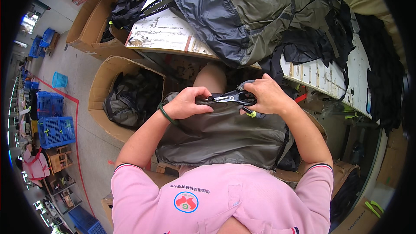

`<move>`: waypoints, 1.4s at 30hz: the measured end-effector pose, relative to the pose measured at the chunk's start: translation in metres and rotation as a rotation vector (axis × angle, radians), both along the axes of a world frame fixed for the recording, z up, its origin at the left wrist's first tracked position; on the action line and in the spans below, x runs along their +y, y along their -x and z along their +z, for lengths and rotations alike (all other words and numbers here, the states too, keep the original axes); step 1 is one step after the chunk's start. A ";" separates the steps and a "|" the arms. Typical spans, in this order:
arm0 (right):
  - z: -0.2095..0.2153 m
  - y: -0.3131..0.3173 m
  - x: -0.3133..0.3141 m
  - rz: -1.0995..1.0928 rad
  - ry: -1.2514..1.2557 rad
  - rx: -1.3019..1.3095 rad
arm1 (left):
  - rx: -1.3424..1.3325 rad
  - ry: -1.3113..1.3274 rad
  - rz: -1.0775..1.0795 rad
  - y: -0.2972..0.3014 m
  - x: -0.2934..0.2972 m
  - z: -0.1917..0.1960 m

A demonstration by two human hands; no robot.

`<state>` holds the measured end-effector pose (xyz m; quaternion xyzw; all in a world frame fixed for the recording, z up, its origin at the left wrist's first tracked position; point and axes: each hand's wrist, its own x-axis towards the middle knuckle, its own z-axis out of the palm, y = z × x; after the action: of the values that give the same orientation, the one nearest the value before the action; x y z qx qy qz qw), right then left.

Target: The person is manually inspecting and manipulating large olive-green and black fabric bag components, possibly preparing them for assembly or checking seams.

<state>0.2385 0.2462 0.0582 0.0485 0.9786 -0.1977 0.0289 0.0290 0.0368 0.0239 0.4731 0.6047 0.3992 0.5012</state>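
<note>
A dark olive, shiny piece of fabric (pixel 216 141) lies across my lap; it looks like part of a bag or garment, but its kind is unclear. My left hand (pixel 189 102) pinches its upper edge between thumb and fingers, where a small dark bit shows. My right hand (pixel 268 96) grips a pair of scissors (pixel 226 99) with dark handles, the blades pointing left to the pinched edge. Whether the blades touch the fabric is too small to tell. Some dark fabric is bunched at the right hand, and a yellow-green tab (pixel 250 112) hangs below its fingers.
Ahead stands a worn white table (pixel 167 32) heaped with black and olive fabric (pixel 264 13). An open cardboard box (pixel 99 97) at my left holds dark fabric pieces (pixel 132 97). Blue crates (pixel 56 130) line the floor farther left, past a red floor line (pixel 77 147).
</note>
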 end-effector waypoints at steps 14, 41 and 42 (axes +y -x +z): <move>-0.017 -0.009 -0.003 -0.151 0.081 -0.035 | 0.273 -0.130 0.015 0.004 -0.006 0.011; 0.017 0.049 -0.054 -0.039 0.056 0.033 | -0.570 -0.121 0.397 0.029 -0.092 -0.002; 0.017 0.050 -0.055 -0.029 0.066 0.024 | -0.571 -0.118 0.403 0.028 -0.093 -0.002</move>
<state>0.1886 0.1914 0.0751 0.0595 0.9710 -0.2309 0.0157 0.0009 -0.0561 0.0215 0.2419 0.4974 0.6403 0.5330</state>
